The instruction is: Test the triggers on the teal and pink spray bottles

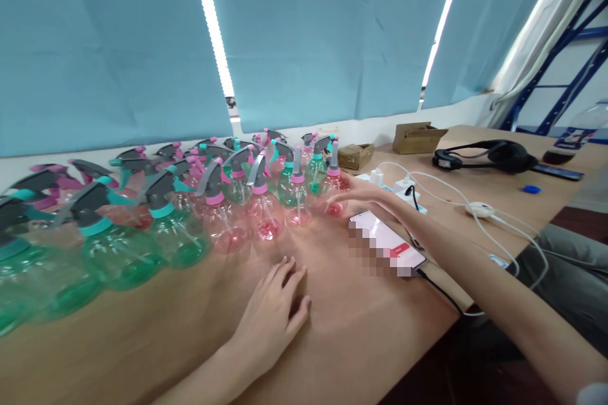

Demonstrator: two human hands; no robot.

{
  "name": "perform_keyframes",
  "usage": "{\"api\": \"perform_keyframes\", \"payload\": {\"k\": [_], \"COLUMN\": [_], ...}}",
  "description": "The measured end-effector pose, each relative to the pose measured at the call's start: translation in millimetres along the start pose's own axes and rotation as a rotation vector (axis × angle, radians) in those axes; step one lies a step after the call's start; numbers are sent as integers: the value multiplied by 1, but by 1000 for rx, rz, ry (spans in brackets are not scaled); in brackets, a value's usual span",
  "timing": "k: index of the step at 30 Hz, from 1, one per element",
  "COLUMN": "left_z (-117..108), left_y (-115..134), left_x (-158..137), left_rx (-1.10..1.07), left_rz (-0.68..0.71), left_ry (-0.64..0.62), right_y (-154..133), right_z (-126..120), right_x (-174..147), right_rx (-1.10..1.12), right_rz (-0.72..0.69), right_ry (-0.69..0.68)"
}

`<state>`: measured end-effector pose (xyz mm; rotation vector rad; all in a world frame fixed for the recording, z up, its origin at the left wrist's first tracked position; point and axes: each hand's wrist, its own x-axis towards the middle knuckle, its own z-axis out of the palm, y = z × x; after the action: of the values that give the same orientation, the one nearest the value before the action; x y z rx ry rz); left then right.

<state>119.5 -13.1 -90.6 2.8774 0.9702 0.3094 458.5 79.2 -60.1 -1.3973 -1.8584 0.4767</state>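
My left hand (273, 313) lies palm down on the brown tabletop with its fingers apart, holding nothing. At the right end of the bottle rows, my right hand (361, 192) grips a pink spray bottle (334, 185), fingers along its front and right side. This bottle has a grey trigger head and a pink collar, and stands upright. Beside it are another pink spray bottle (298, 196) and a green spray bottle (316, 171). Nearest my left hand stands a pink spray bottle (265, 215). Several more, such as a large green one (121, 253), stretch away to the left.
A phone (387, 243) with a black cable lies under my right forearm. Behind are a white power strip (403, 193), cables, and two brown cardboard boxes (418, 138) (355, 155). Farther right are a black headset (484, 157), a blue cap (532, 189) and a drink bottle (574, 136). A person's leg (574, 266) shows beside the table.
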Motion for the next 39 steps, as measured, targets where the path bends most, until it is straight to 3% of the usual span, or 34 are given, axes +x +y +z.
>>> {"api": "perform_keyframes", "payload": {"k": [7, 19, 23, 26, 28, 30, 32, 36, 39], "left_z": [0, 0, -2, -3, -4, -6, -8, -16, -26], "left_y": [0, 1, 3, 2, 1, -2, -7, -24, -45], "left_x": [-1, 0, -1, -2, -5, -9, -17, -45, -77], "left_rx": [-11, 3, -18, -57, -91, -117, -127, -103, -59], "left_rz": [-5, 7, 3, 9, 24, 42, 49, 24, -33], "left_ry": [-29, -21, -24, -12, -4, 3, 8, 29, 53], "right_y": [-10, -30, -37, -44, -55, -75, -99, -141, -159], "right_z": [1, 1, -1, 3, 14, 35, 63, 131, 176], "right_x": [-6, -17, -27, -45, -64, -85, -103, -116, -105], "right_rx": [96, 79, 65, -3, -72, -111, -136, -153, -136], "right_rz": [25, 60, 74, 194, 233, 183, 73, -180, -290], "right_ry": [-87, -113, -86, 69, 249, 393, 410, 41, -135]}}
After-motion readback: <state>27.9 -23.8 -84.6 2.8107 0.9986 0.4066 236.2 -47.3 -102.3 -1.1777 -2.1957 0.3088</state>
